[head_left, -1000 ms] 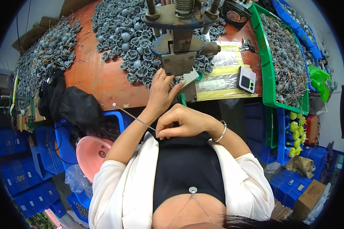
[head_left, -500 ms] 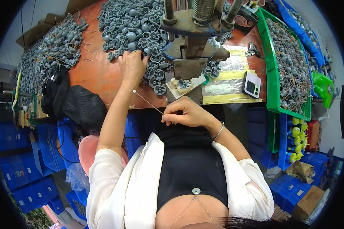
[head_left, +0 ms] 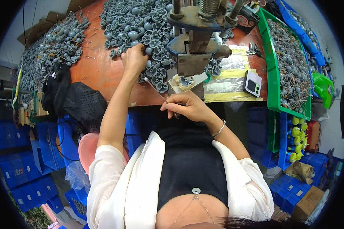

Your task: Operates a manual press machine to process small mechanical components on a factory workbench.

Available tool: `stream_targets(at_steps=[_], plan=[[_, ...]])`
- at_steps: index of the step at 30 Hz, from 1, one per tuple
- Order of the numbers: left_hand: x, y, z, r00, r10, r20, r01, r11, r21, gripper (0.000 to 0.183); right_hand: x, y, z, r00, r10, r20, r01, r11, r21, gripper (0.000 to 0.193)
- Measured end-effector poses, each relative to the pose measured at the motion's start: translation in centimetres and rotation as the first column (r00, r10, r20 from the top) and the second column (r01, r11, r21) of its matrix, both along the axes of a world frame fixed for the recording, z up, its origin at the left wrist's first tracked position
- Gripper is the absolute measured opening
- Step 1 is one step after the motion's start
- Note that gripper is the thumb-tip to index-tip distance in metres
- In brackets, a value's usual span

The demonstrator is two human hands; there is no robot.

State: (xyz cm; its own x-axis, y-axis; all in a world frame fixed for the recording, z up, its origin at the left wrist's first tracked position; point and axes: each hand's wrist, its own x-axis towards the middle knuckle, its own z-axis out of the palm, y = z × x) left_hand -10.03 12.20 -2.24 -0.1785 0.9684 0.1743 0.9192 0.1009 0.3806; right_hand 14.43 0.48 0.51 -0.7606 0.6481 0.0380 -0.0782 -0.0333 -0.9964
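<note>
At the near edge of a heap of grey plastic shell pieces (head_left: 156,38), my left hand (head_left: 135,60) is closed, fingers curled inward; whatever they grip is hidden. My right hand (head_left: 188,107) is just beyond the table's near edge, thumb and fingers pinching a thin rod with a small white tip (head_left: 156,91). The rod slants up and left toward the heap. In front of that hand is a press head (head_left: 195,63). Beneath it, a single grey shell piece (head_left: 185,81) rests on a light-coloured fixture (head_left: 176,84).
Another heap of grey pieces with wires (head_left: 59,45) lies at the far left, near a black mesh bag (head_left: 84,103). To the right are a phone (head_left: 252,83), keys (head_left: 253,49) and a green crate (head_left: 269,65) of wired grey parts. Blue bins (head_left: 23,170) stand below.
My left fingers have curled in tighter at the heap's edge. The rod in my right hand now points more steeply upward, its tip nearer the heap. The whole view has shifted slightly.
</note>
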Motion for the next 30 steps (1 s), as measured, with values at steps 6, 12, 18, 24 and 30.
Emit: stream_targets(at_steps=[6, 12, 18, 24, 30], plan=[[-0.4, -4.6, 0.9, 0.549, -0.235, 0.802, -0.017, 0.956, 0.292, 0.033, -0.7, -0.5, -0.5, 0.986, -0.133, -0.102, 0.108, 0.968, -0.225, 0.024], [2.4, -10.2, 1.1, -0.744, 0.037, 0.667, 0.127, 0.988, 0.086, 0.035, -2.7, -1.0, -0.7, 0.939, -0.260, -0.225, 0.005, 0.665, -0.747, 0.026], [3.6, -10.9, 1.0, -0.630, -0.066, 0.773, 0.145, 0.969, 0.201, 0.039, -2.4, -1.3, -0.5, 0.920, -0.324, -0.221, 0.027, 0.616, -0.787, 0.026], [3.6, -11.3, 2.0, -0.548, -0.132, 0.826, 0.180, 0.946, 0.270, 0.041, -2.1, -1.5, -0.2, 0.925, -0.303, -0.231, 0.006, 0.619, -0.785, 0.025], [4.9, -12.3, 2.8, -0.548, -0.118, 0.828, 0.174, 0.952, 0.251, 0.041, -3.1, -1.7, 0.1, 0.897, -0.364, -0.251, 0.069, 0.676, -0.734, 0.025]])
